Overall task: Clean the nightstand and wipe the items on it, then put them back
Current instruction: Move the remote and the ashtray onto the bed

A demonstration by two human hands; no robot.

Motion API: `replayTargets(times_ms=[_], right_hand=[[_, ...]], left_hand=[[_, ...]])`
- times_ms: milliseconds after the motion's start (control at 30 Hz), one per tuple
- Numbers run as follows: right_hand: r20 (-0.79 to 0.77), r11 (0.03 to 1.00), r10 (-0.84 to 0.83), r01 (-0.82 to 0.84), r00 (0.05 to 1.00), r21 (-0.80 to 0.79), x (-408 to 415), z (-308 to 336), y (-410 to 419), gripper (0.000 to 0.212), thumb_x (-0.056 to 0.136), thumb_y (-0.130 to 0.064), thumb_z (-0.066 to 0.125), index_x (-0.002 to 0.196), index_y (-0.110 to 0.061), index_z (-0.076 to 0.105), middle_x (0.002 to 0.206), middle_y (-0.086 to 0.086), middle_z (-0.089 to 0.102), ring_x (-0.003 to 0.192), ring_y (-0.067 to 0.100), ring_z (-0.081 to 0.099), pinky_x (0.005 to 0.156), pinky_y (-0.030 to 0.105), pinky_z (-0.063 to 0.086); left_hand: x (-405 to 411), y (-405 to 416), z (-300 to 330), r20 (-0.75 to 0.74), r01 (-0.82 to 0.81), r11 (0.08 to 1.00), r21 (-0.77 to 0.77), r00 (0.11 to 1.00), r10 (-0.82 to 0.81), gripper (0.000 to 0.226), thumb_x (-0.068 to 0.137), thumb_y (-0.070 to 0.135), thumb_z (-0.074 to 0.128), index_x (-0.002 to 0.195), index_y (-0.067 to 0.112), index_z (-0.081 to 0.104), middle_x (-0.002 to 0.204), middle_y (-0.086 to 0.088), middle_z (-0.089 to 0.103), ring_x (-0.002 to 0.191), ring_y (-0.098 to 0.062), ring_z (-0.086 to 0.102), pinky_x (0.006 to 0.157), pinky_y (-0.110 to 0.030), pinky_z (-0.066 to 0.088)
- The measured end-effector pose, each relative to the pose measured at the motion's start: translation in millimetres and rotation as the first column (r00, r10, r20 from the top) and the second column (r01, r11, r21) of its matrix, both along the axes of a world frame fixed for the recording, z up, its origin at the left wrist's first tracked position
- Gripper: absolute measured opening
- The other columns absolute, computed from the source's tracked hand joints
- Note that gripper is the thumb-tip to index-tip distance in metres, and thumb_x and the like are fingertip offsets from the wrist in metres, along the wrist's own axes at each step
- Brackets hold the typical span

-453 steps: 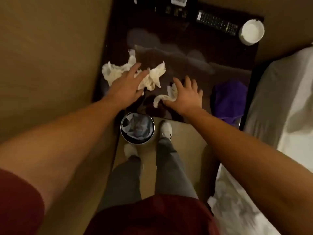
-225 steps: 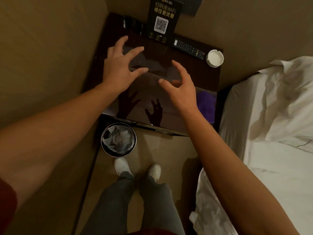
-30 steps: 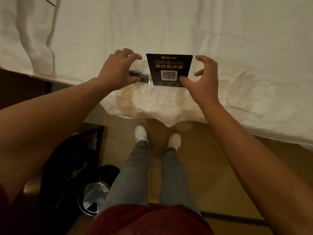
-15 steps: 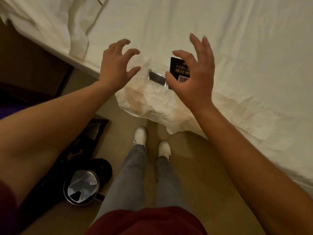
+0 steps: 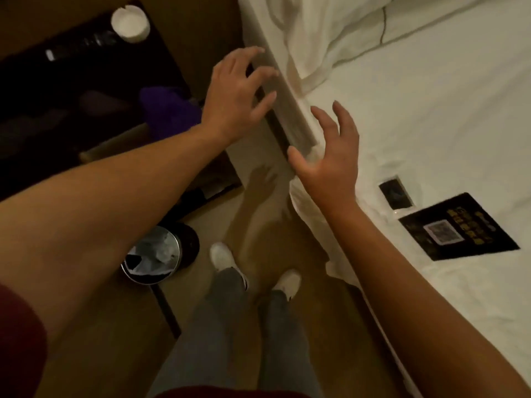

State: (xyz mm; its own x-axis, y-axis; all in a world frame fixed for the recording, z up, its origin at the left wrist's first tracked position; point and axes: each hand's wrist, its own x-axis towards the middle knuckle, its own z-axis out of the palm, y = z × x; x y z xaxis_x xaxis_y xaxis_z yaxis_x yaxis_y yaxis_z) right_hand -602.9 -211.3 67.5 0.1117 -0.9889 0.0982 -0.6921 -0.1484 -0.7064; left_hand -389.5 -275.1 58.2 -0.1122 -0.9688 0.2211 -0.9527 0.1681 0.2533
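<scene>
Both hands are empty with fingers spread: the left hand (image 5: 234,101) hovers nearer the table (image 5: 57,116). The remote control (image 5: 82,45) and ashtray (image 5: 130,23) lie at its far edge, up-left of that hand, the remote's long axis along the edge; the right hand (image 5: 327,156) hangs over the bed (image 5: 431,110).

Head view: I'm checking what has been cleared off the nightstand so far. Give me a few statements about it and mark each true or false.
1. The black WiFi sign lies on the bed. True.
2. The white ashtray is on the bed. False: it sits on the nightstand.
3. The right hand holds the sign. False: it holds nothing.
4. The left hand holds nothing. True.
5. The purple cloth is in the bin. False: it lies on the nightstand.
</scene>
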Motion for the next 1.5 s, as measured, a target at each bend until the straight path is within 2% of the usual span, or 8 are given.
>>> replayTargets(times_ms=[300, 500, 600, 733, 1033, 1233, 1367, 1500], right_hand=[[0.019, 0.976, 0.198, -0.199, 0.98, 0.084, 200, -2, -44, 0.069, 0.088, -0.047, 0.07, 0.15, -0.029, 0.046, 0.164, 0.005, 0.031, 0.152, 0.021, 0.028, 0.122, 0.045, 0.033], [0.012, 0.951, 0.295, -0.295, 0.955, 0.094, 284, -1, -63, 0.066, 0.089, -0.044, 0.072, 0.148, -0.026, 0.05, 0.162, 0.007, 0.035, 0.15, 0.024, 0.032, 0.122, 0.04, 0.032], [0.027, 0.941, 0.313, -0.314, 0.949, 0.124, 311, -7, -73, 0.064, 0.089, -0.04, 0.073, 0.147, -0.027, 0.051, 0.161, 0.007, 0.036, 0.149, 0.024, 0.034, 0.12, 0.036, 0.031], [0.03, 0.928, 0.332, -0.332, 0.943, 0.167, 338, -21, -87, 0.062, 0.091, -0.036, 0.074, 0.148, -0.026, 0.051, 0.16, 0.007, 0.037, 0.147, 0.023, 0.037, 0.117, 0.035, 0.034], [-0.104, 0.901, 0.4, -0.37, 0.911, 0.224, 377, -61, -176, 0.068, 0.091, -0.035, 0.072, 0.152, -0.022, 0.046, 0.162, 0.012, 0.033, 0.148, 0.03, 0.034, 0.119, 0.043, 0.035], [-0.245, 0.869, 0.483, -0.427, 0.84, 0.25, 407, -92, -243, 0.074, 0.09, -0.043, 0.071, 0.154, -0.025, 0.041, 0.163, 0.013, 0.031, 0.149, 0.034, 0.031, 0.116, 0.052, 0.038], [-0.315, 0.831, 0.554, -0.488, 0.771, 0.266, 428, -112, -264, 0.079, 0.088, -0.048, 0.071, 0.156, -0.027, 0.037, 0.166, 0.011, 0.027, 0.152, 0.033, 0.025, 0.117, 0.051, 0.035], [-0.355, 0.822, 0.57, -0.511, 0.741, 0.253, 447, -123, -285, 0.085, 0.084, -0.054, 0.07, 0.157, -0.031, 0.035, 0.168, 0.012, 0.023, 0.155, 0.036, 0.02, 0.119, 0.058, 0.03]], left_hand=[[204, 17, 19, -0.116, -0.22, 0.975, -0.011, 0.969, 0.217, 0.04, 0.097, 0.034, 0.053, 0.132, 0.017, 0.063, 0.148, -0.013, 0.049, 0.138, -0.032, 0.045, 0.11, -0.043, 0.038], [308, 46, 12, -0.09, -0.382, 0.923, 0.051, 0.919, 0.385, 0.041, 0.097, 0.034, 0.055, 0.134, 0.017, 0.06, 0.15, -0.012, 0.047, 0.139, -0.032, 0.043, 0.11, -0.046, 0.037], [339, 54, -3, -0.019, -0.424, 0.894, 0.143, 0.902, 0.431, 0.047, 0.098, 0.038, 0.056, 0.141, 0.02, 0.053, 0.155, -0.011, 0.04, 0.144, -0.032, 0.036, 0.115, -0.047, 0.033], [370, 46, -25, 0.073, -0.471, 0.839, 0.273, 0.879, 0.47, 0.057, 0.098, 0.044, 0.058, 0.149, 0.022, 0.043, 0.161, -0.013, 0.031, 0.147, -0.036, 0.03, 0.118, -0.052, 0.028], [399, -28, -54, 0.094, -0.47, 0.831, 0.298, 0.881, 0.465, 0.064, 0.095, 0.049, 0.06, 0.151, 0.023, 0.042, 0.16, -0.011, 0.033, 0.147, -0.036, 0.03, 0.118, -0.053, 0.026], [410, -68, -77, 0.098, -0.447, 0.836, 0.319, 0.893, 0.44, 0.056, 0.094, 0.047, 0.063, 0.144, 0.026, 0.052, 0.16, -0.012, 0.033, 0.148, -0.037, 0.027, 0.119, -0.055, 0.025], [419, -75, -94, 0.121, -0.484, 0.809, 0.335, 0.873, 0.472, 0.064, 0.092, 0.051, 0.064, 0.148, 0.025, 0.047, 0.159, -0.013, 0.035, 0.147, -0.036, 0.029, 0.118, -0.053, 0.025], [427, -79, -106, 0.134, -0.514, 0.772, 0.374, 0.854, 0.503, 0.073, 0.09, 0.056, 0.064, 0.149, 0.019, 0.043, 0.152, -0.014, 0.041, 0.144, -0.036, 0.033, 0.117, -0.05, 0.026]])
